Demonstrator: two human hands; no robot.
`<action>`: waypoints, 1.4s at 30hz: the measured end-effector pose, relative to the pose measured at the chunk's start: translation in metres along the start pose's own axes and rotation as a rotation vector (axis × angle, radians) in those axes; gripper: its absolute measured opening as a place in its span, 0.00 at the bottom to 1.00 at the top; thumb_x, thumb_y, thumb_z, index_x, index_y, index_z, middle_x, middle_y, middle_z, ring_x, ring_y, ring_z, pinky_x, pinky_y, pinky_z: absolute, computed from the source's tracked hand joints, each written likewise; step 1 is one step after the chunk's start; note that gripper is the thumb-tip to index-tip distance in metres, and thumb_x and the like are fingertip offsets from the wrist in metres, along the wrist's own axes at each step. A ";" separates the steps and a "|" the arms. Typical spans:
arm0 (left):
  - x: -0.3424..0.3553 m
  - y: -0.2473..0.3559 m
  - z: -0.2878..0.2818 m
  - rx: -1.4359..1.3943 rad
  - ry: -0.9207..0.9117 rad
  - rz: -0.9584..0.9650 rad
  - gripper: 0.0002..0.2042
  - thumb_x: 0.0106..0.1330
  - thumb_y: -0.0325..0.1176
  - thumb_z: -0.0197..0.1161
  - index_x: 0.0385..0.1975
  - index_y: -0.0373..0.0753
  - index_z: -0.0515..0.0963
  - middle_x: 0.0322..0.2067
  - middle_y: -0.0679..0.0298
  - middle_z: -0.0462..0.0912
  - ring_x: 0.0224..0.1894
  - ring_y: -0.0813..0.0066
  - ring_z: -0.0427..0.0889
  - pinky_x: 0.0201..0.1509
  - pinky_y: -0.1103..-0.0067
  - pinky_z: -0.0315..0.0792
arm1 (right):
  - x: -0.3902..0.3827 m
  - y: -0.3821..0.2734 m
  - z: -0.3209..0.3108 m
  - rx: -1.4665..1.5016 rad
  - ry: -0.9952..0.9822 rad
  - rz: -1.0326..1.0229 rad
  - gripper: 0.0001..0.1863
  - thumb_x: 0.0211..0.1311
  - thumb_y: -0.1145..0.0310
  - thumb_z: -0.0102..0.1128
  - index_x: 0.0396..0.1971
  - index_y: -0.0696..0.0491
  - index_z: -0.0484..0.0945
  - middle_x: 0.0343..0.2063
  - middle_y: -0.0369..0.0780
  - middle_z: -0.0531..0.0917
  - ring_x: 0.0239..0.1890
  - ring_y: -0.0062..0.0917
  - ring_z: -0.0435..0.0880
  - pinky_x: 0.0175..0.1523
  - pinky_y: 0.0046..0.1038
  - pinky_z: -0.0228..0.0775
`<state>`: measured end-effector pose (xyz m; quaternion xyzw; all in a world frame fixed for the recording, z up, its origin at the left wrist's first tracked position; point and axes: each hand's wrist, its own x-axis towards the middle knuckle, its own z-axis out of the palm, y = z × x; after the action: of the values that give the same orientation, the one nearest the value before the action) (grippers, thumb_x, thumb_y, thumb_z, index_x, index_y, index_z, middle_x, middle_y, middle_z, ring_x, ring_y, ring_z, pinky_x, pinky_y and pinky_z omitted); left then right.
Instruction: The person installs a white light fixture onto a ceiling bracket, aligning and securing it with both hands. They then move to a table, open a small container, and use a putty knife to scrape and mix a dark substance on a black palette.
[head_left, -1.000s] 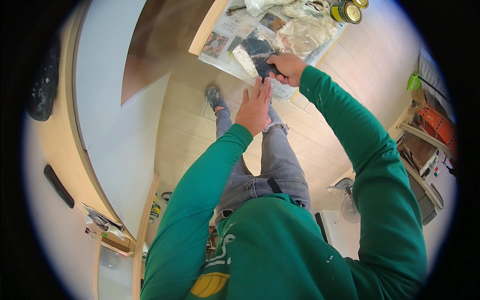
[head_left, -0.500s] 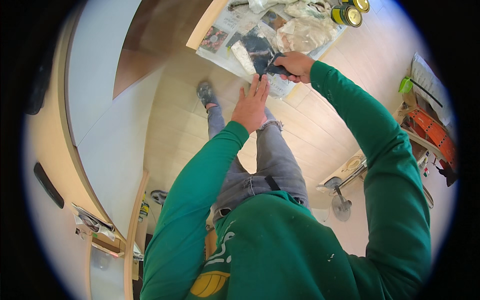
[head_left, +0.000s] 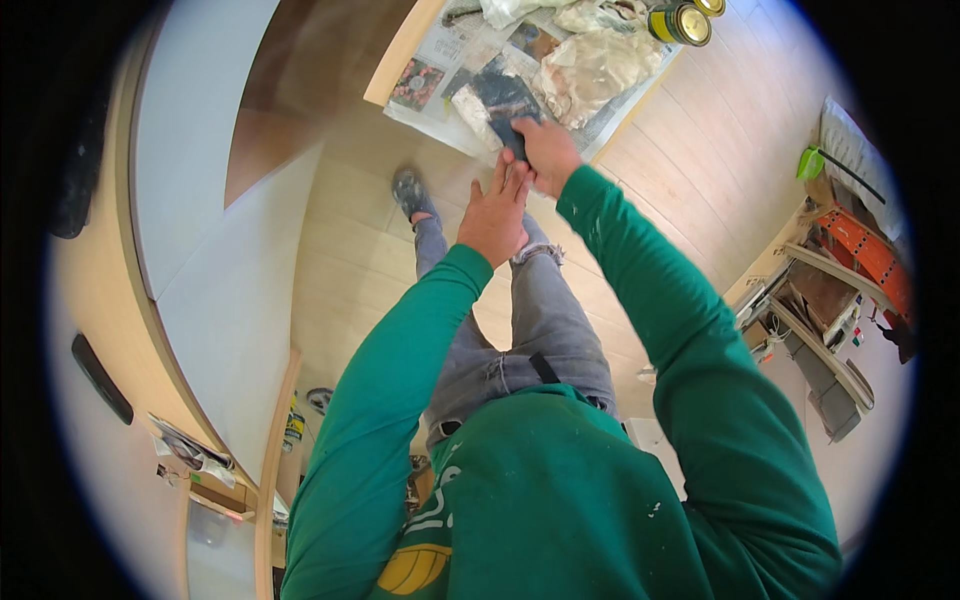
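Observation:
My right hand (head_left: 550, 157) is wrapped round a black hand tool (head_left: 517, 143); its exact kind is hidden by the fingers. Just left of it and a little nearer, my left hand (head_left: 496, 215) reaches forward with its fingers stretched out, their tips close to the tool and the front edge of the newspaper (head_left: 430, 128). On that paper, beyond both hands, lie a strip crusted with white (head_left: 474, 113) and a dark smeared piece (head_left: 506, 88). A crumpled, whitish plastic sheet (head_left: 597, 72) rests to their right.
Two tins (head_left: 680, 24) with gold lids stand at the paper's far right corner. A pale wooden edge (head_left: 402, 50) runs along its left. White panels (head_left: 235, 250) rise at my left. An orange perforated item (head_left: 858, 255) and a white sack (head_left: 850, 150) are at the right.
My right hand has moved left and nearer with the black tool, coming up against my left hand's fingers. The left hand has barely shifted. The view has turned slightly.

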<state>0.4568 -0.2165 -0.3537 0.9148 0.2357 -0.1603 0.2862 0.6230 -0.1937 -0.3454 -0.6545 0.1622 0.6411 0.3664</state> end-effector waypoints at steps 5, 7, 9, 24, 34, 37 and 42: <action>0.005 0.009 -0.013 0.010 0.027 0.020 0.44 0.54 0.39 0.70 0.72 0.33 0.61 0.75 0.54 0.54 0.79 0.52 0.50 0.63 0.47 0.72 | 0.027 -0.008 -0.004 -0.360 -0.039 -0.497 0.10 0.73 0.63 0.53 0.42 0.55 0.70 0.21 0.43 0.79 0.12 0.21 0.71 0.14 0.20 0.61; 0.005 0.010 -0.014 0.032 0.024 0.034 0.42 0.54 0.39 0.69 0.71 0.32 0.62 0.75 0.54 0.56 0.79 0.52 0.51 0.64 0.48 0.71 | 0.023 -0.024 0.001 0.216 -0.054 -0.098 0.12 0.74 0.62 0.51 0.42 0.57 0.71 0.21 0.43 0.80 0.12 0.22 0.70 0.15 0.22 0.61; 0.005 0.003 -0.001 -0.142 0.141 0.044 0.39 0.57 0.37 0.68 0.69 0.31 0.64 0.74 0.54 0.58 0.78 0.50 0.53 0.67 0.53 0.70 | 0.008 -0.018 -0.008 0.172 -0.080 -0.130 0.13 0.74 0.61 0.51 0.42 0.58 0.72 0.21 0.44 0.80 0.12 0.22 0.70 0.15 0.23 0.60; 0.047 0.003 -0.016 -0.678 0.524 -0.406 0.29 0.64 0.31 0.63 0.65 0.28 0.68 0.58 0.45 0.70 0.58 0.51 0.75 0.59 0.66 0.74 | -0.009 0.045 -0.047 -0.150 -0.080 -0.382 0.18 0.75 0.53 0.56 0.40 0.55 0.78 0.21 0.36 0.81 0.16 0.19 0.77 0.19 0.24 0.69; 0.041 -0.009 -0.017 -0.484 0.631 -0.494 0.20 0.66 0.25 0.60 0.59 0.31 0.75 0.54 0.50 0.77 0.55 0.60 0.79 0.52 0.67 0.77 | -0.031 0.030 -0.064 0.036 -0.108 -0.373 0.16 0.78 0.56 0.52 0.47 0.56 0.74 0.24 0.42 0.84 0.14 0.21 0.77 0.16 0.23 0.64; 0.018 0.014 -0.016 -0.232 0.353 -0.078 0.22 0.64 0.29 0.61 0.58 0.29 0.74 0.55 0.46 0.76 0.63 0.47 0.73 0.67 0.59 0.68 | -0.033 0.030 -0.060 0.063 -0.106 -0.338 0.15 0.77 0.60 0.52 0.44 0.58 0.73 0.24 0.43 0.84 0.14 0.22 0.76 0.16 0.25 0.64; 0.009 0.023 0.023 0.090 0.156 0.067 0.29 0.62 0.35 0.64 0.61 0.28 0.68 0.67 0.42 0.64 0.76 0.40 0.53 0.78 0.52 0.52 | -0.003 0.038 -0.037 0.134 -0.079 -0.224 0.12 0.76 0.63 0.52 0.41 0.59 0.71 0.22 0.43 0.81 0.13 0.22 0.74 0.13 0.24 0.59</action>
<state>0.4724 -0.2437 -0.3653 0.9438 0.2190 -0.0890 0.2310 0.6232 -0.2461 -0.3559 -0.6168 0.1162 0.6091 0.4848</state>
